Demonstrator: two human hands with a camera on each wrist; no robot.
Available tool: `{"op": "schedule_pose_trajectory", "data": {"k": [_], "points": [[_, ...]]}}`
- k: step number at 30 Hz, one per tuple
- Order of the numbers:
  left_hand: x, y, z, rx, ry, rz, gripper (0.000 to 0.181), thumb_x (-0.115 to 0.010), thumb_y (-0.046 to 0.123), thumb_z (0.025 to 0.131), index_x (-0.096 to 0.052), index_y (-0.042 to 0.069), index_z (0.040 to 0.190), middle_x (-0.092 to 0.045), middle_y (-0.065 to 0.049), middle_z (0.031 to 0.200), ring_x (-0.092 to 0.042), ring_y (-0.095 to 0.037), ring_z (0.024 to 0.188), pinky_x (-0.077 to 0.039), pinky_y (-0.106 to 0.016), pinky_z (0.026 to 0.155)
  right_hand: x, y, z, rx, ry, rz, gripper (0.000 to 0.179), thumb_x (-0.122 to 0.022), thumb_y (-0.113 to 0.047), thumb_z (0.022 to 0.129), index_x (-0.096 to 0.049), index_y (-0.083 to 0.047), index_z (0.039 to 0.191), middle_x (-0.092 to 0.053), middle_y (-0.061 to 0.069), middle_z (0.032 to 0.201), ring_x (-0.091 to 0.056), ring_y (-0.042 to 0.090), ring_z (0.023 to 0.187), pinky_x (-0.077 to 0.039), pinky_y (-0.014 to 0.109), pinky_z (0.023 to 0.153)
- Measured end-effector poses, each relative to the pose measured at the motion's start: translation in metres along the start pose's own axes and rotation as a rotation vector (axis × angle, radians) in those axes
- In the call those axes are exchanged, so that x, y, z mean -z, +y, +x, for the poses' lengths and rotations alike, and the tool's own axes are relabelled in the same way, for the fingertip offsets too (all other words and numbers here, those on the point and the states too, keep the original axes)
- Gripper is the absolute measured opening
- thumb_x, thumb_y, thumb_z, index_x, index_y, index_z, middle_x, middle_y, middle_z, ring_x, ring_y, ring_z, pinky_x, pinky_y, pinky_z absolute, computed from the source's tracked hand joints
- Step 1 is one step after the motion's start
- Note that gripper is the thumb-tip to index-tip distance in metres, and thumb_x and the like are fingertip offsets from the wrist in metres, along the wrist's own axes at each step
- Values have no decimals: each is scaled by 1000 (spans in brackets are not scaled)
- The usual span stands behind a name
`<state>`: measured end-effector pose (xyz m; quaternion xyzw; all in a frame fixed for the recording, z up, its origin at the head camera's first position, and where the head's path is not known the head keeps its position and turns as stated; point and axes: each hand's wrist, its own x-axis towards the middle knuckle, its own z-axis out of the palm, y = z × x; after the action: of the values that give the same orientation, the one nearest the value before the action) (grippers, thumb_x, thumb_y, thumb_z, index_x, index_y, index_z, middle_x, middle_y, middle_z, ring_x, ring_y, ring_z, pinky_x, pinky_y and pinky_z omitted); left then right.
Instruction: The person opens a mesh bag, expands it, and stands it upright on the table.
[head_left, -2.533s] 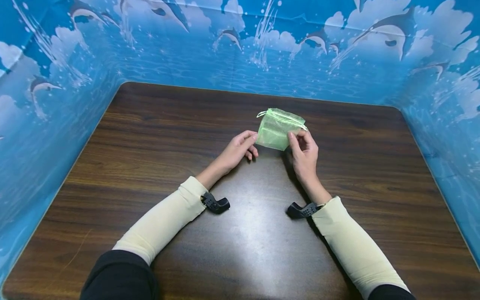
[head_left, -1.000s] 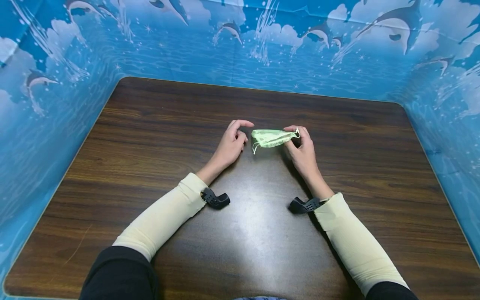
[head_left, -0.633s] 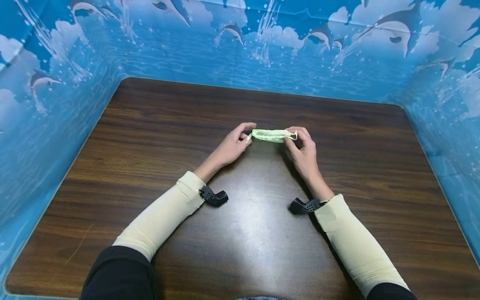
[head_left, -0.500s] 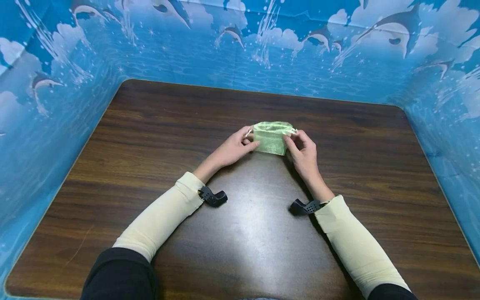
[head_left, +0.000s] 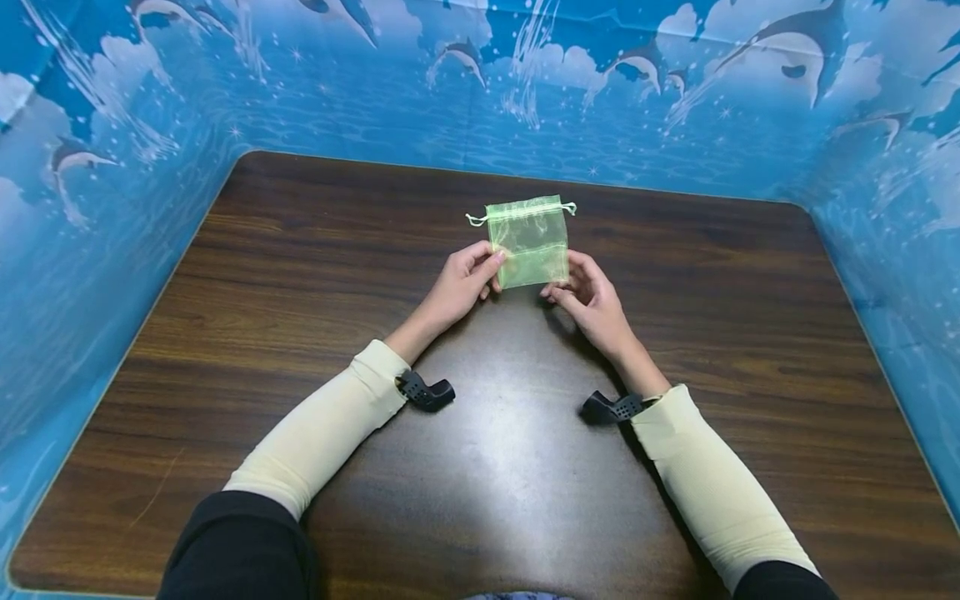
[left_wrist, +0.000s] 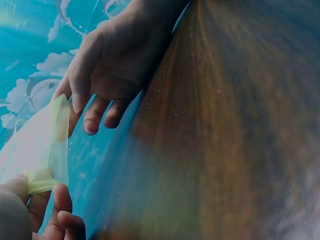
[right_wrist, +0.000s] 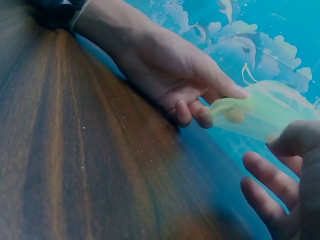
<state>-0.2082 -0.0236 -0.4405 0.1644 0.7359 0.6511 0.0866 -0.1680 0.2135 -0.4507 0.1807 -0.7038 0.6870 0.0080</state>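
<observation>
A small light-green sheer drawstring pouch (head_left: pixel 528 250) is held up above the table, its white drawstring loops at the top left and right. My left hand (head_left: pixel 457 283) pinches the pouch's lower left edge between thumb and index finger, its other fingers loosely bent. My right hand (head_left: pixel 596 308) is at the lower right corner, index finger touching the edge from behind and thumb apart below it. In the left wrist view the pouch (left_wrist: pixel 30 145) spans both hands. The right wrist view shows the left thumb on the sheer fabric (right_wrist: pixel 250 115), with a fingertip visible through it.
A dark brown wood-grain table (head_left: pixel 300 417) with rounded far corners lies beneath both arms. A blue curtain (head_left: pixel 360 108) with dolphins and clouds surrounds its far side and sides. Each wrist wears a black camera mount (head_left: pixel 426 392).
The pouch has gone from gathered and tipped on edge to upright and spread out, its drawstring end now farther away. My right thumb has come off the pouch; my left hand has taken its left edge.
</observation>
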Motion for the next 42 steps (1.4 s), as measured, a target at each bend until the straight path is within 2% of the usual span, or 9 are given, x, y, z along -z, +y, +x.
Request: {"op": "schedule_pose_trajectory", "data": {"k": [7,12,15,20,25,28,32,36,42], "points": [[0,-2,1,0,-20,27,25,-53,20,110,-67,1,117,-62,-6,74,-54,-18,60,-47,-24,55,0,2,2,20,38,-50,22,-57,0,105,-60,7,125,-70,17,96,-70,15,78,-60,27,75],[0,-2,0,0,-24,18,28,-51,22,111,-68,1,119,-65,-10,81,-54,-17,62,-47,-24,55,-1,2,1,13,210,-115,12,-59,-4,105,-67,6,106,-71,5,79,-63,12,62,-52,22,56],[-2,-1,-2,-26,22,51,31,-48,25,112,-68,1,108,-64,-11,84,-51,-15,62,-43,-24,55,-1,2,1,-2,317,-142,14,-60,-6,105,-66,7,103,-69,4,75,-57,17,57,-43,21,46],[-18,4,-16,-247,75,460,29,-61,30,105,-59,10,84,-55,-3,73,-45,-11,62,-38,-25,56,-6,3,-2,18,337,-225,17,-60,-6,104,-64,10,102,-68,17,78,-56,19,59,-42,20,48],[-34,9,-22,-496,167,797,26,-76,32,94,-59,13,94,-58,0,82,-54,-13,69,-44,-30,49,-11,-1,-3,215,225,-423,7,-63,2,100,-69,6,98,-69,17,79,-58,6,72,-48,21,67],[-35,10,-21,-506,224,860,19,-74,25,93,-60,13,97,-60,0,83,-55,-14,68,-42,-30,46,-10,-1,-5,326,178,-490,5,-67,2,98,-71,2,96,-70,14,81,-60,8,76,-51,31,71],[-31,10,-22,-517,239,903,11,-68,16,94,-59,13,89,-58,1,78,-51,-14,63,-37,-29,44,-10,-1,-8,363,210,-570,9,-68,1,92,-67,-2,84,-65,9,73,-57,16,69,-47,33,66],[-29,9,-23,-596,237,925,15,-66,12,93,-55,12,82,-57,1,76,-50,-15,61,-37,-29,43,-10,0,-8,302,283,-661,14,-65,-2,84,-57,-5,74,-56,6,63,-50,20,61,-37,27,62],[-29,11,-21,-769,181,969,17,-65,11,93,-56,13,80,-59,2,76,-51,-14,62,-37,-27,42,-12,-6,-7,184,227,-738,13,-73,-11,93,-62,-5,97,-65,11,81,-56,25,70,-42,36,71]]}}
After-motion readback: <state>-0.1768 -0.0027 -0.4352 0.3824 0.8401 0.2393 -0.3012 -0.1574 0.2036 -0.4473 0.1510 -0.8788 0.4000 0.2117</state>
